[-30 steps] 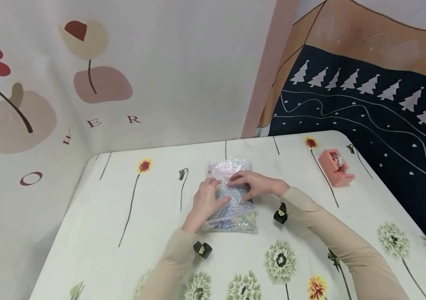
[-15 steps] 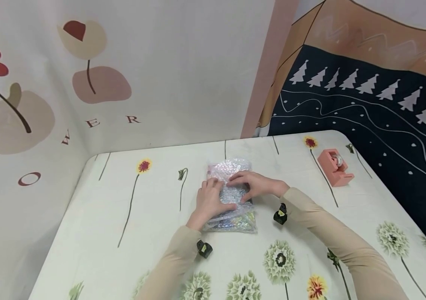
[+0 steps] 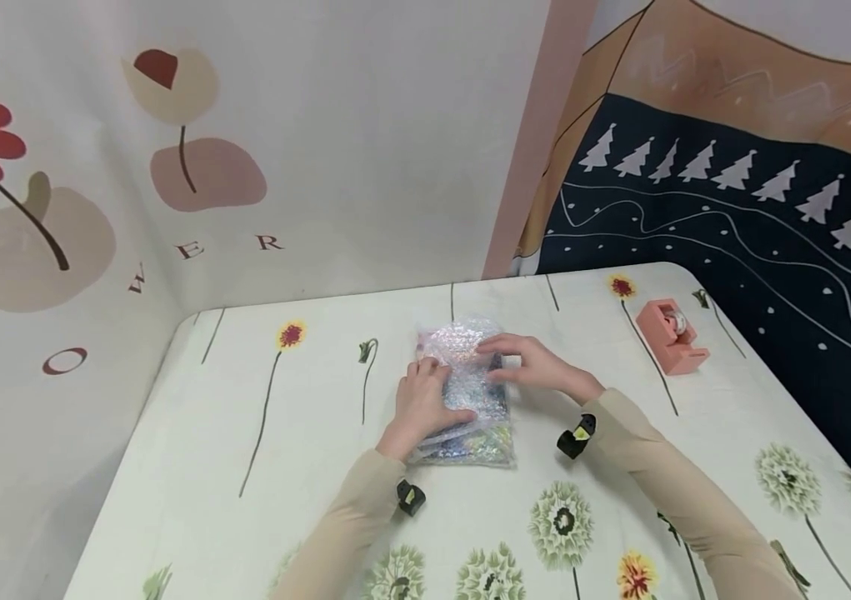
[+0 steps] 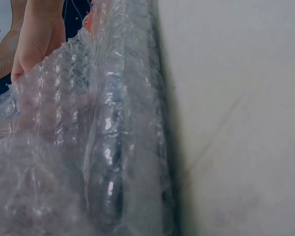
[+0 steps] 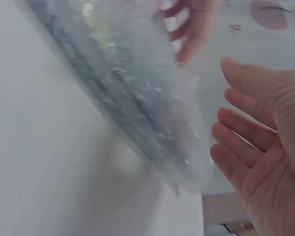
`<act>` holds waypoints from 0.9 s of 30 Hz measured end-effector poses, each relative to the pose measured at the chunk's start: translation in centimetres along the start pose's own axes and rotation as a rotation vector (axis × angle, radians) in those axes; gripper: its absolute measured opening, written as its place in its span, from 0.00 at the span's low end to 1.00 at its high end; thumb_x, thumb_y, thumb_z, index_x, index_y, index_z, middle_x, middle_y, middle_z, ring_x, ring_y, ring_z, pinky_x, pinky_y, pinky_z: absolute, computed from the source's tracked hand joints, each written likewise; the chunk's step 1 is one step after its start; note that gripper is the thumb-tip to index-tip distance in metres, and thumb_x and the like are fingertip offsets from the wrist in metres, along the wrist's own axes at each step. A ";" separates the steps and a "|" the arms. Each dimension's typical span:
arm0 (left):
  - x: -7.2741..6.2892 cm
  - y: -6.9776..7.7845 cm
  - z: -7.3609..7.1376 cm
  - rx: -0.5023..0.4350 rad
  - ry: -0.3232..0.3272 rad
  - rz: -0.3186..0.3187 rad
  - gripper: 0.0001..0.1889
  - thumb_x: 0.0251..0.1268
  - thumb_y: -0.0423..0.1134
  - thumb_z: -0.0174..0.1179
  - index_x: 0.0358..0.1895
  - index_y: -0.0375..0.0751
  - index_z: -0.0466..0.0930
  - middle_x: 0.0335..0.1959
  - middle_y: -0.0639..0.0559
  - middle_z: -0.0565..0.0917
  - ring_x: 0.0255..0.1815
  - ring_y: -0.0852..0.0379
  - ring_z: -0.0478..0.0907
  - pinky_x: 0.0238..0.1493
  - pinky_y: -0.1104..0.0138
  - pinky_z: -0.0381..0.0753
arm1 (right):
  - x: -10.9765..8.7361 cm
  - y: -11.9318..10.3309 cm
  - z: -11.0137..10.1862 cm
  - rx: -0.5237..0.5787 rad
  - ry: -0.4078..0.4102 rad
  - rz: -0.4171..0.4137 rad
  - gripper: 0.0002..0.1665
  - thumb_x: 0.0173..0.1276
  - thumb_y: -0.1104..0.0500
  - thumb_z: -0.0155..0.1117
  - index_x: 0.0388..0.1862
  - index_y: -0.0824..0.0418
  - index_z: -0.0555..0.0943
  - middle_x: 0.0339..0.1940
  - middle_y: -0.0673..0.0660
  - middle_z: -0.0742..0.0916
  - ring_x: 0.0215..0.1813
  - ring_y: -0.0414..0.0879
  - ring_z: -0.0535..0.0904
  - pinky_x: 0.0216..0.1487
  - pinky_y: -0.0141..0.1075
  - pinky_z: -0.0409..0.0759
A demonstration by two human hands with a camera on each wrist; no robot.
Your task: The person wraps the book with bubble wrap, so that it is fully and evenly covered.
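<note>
A flat, colourful item point(image 3: 479, 447) lies in clear bubble wrap point(image 3: 458, 337) at the middle of the table in the head view. My left hand point(image 3: 422, 404) rests on the left side of the wrap, thumb stretched across its front part and fingers laid near its middle. At the right edge my right hand point(image 3: 536, 365) hovers with loosely bent fingers, holding nothing. In the right wrist view that palm faces the wrap with a gap between. The left wrist view shows layered wrap point(image 4: 59, 98) filling its left half, a loose flap standing up; my left hand is hidden there.
A pink tape dispenser point(image 3: 671, 337) with a roll of tape stands at the back right of the table. A flower-print cloth point(image 3: 350, 517) covers the table. Printed curtains point(image 3: 365, 167) hang behind it and along its right side.
My right hand has lifted off the wrap and shifted right. My left hand has moved slightly to the right over the wrap, its thumb farther across.
</note>
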State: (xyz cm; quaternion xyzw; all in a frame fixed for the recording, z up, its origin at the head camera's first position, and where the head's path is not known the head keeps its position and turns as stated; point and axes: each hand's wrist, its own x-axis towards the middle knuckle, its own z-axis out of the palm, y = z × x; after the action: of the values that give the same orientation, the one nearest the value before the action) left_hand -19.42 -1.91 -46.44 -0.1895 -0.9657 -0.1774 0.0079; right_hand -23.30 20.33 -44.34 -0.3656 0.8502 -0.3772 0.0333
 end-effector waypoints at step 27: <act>-0.2 0.3 0.0 0.002 0.017 -0.002 0.43 0.37 0.63 0.71 0.58 0.39 0.75 0.56 0.42 0.71 0.53 0.43 0.67 0.47 0.54 0.74 | -12.0 2.8 -8.2 -0.120 0.680 0.388 0.14 0.64 0.65 0.62 0.47 0.73 0.80 0.44 0.69 0.82 0.38 0.26 0.74 0.39 0.15 0.71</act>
State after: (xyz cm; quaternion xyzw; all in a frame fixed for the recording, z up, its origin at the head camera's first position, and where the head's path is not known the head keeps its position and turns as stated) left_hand -19.15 -1.72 -46.40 -0.1871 -0.9659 -0.1783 0.0164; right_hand -18.99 34.41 -42.98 -0.0536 0.8865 -0.4133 -0.2009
